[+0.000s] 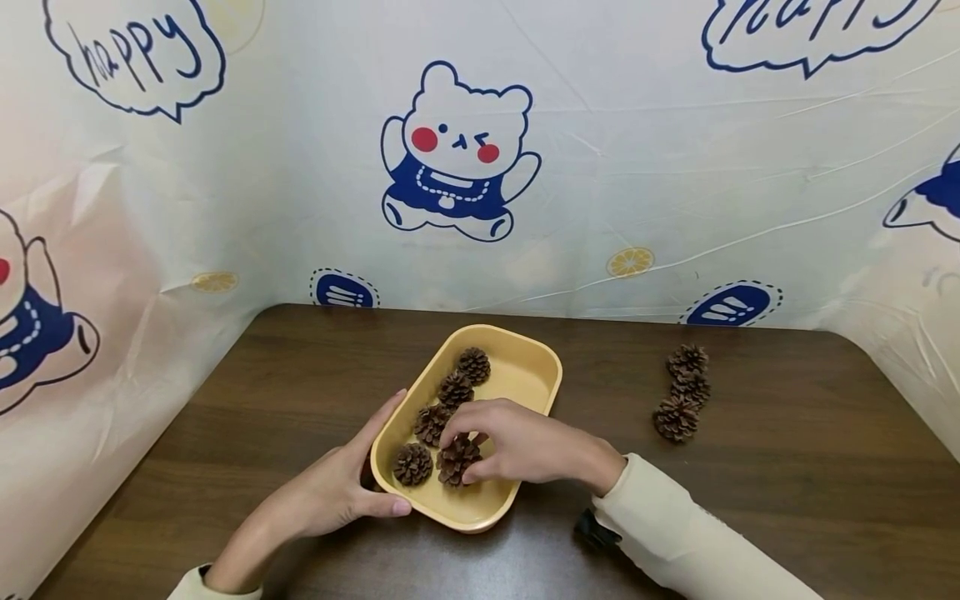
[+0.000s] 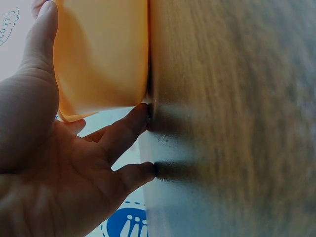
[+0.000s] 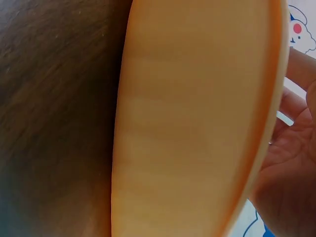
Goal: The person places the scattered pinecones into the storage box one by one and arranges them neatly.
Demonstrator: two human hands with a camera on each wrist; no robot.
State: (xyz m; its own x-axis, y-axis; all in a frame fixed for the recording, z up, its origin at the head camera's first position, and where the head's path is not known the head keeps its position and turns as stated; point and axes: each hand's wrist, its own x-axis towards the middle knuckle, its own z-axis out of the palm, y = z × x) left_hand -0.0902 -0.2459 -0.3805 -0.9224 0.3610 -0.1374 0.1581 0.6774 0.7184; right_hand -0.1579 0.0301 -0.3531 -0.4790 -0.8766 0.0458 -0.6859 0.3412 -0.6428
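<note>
In the head view, a yellow tray [image 1: 521, 371] lies slanted on the table. My left hand [image 1: 322, 492] holds its near left corner, thumb at the near edge and fingers along the left side. From the left wrist, the thumb runs along the tray wall [image 2: 103, 54] while lower fingertips [image 2: 143, 170] touch the tabletop. Inside the tray, my right hand [image 1: 517, 442] pinches a brown pine cone [image 1: 459, 460] between thumb and fingers. Several other pine cones [image 1: 431, 425] line the tray's left side. The tray wall hides the held cone in the right wrist view.
Three more pine cones [image 1: 678, 417] sit in a row on the dark wooden table [image 1: 795, 467], to the right of the tray. A printed cloth [image 1: 600, 183] with bear drawings hangs behind and beside the table. A small black object [image 1: 596, 531] shows under the right sleeve.
</note>
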